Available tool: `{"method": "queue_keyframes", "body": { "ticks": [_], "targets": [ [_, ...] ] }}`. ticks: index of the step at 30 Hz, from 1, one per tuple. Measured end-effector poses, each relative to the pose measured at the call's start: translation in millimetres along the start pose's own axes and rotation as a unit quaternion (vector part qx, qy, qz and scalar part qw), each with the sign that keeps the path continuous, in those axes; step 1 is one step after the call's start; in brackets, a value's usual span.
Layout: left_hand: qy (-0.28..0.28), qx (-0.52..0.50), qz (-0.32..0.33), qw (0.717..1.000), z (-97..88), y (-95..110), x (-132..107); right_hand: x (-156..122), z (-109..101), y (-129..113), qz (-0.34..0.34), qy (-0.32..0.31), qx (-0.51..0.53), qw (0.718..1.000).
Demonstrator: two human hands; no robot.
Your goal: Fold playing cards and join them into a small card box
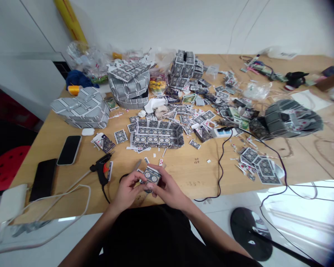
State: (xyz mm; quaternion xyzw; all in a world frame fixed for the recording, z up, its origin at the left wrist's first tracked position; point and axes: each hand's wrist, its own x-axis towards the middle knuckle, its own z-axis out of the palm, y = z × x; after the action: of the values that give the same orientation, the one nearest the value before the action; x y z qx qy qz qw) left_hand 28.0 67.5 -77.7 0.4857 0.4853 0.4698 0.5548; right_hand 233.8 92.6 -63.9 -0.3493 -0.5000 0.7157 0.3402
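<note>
Near the table's front edge, my left hand [129, 189] and my right hand [168, 187] are both closed around a small folded piece of playing cards [151, 175] with a dark patterned back. The fingers pinch it from either side, and its underside is hidden. Just beyond my hands, a knife-like blade [138, 164] lies on the wood, its other end partly covered by my left hand. Farther back stands an open rectangular box made of playing cards [159, 141]. To the left lies a black glue gun [101, 168] with an orange trigger.
Two phones [69, 150] and a white power bank [12, 203] with cables lie at left. Card-built baskets [85, 109] stand at the back. Loose cards [202, 118] are heaped in the middle. A white power strip [221, 132] trails black cords over the front edge.
</note>
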Motion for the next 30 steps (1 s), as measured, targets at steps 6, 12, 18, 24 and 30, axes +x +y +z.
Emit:
{"method": "queue_keyframes", "body": {
  "ticks": [6, 12, 18, 24, 30],
  "targets": [
    [0.012, 0.017, 0.046, 0.999, -3.0, -4.5, -1.7, -0.8, 1.1, -1.9, -0.033, -0.03, -0.047, 0.998],
    [0.012, 0.03, 0.084, 0.996, -8.5, -9.0, -1.2, 1.5, 0.7, -5.3, -0.019, -0.042, -0.055, 0.997],
    [0.015, 0.035, 0.096, 0.995, -10.6, -5.6, -0.9, 0.0, 0.4, -4.2, -0.019, -0.046, -0.097, 0.994],
    [0.02, 0.027, 0.097, 0.995, -10.8, -2.9, -0.8, -0.5, 2.2, -7.6, -0.038, -0.049, -0.119, 0.991],
    [0.026, 0.011, 0.104, 0.994, -10.3, -2.2, -0.2, -0.5, 2.0, -11.3, -0.056, -0.05, -0.161, 0.984]
  ]
}}
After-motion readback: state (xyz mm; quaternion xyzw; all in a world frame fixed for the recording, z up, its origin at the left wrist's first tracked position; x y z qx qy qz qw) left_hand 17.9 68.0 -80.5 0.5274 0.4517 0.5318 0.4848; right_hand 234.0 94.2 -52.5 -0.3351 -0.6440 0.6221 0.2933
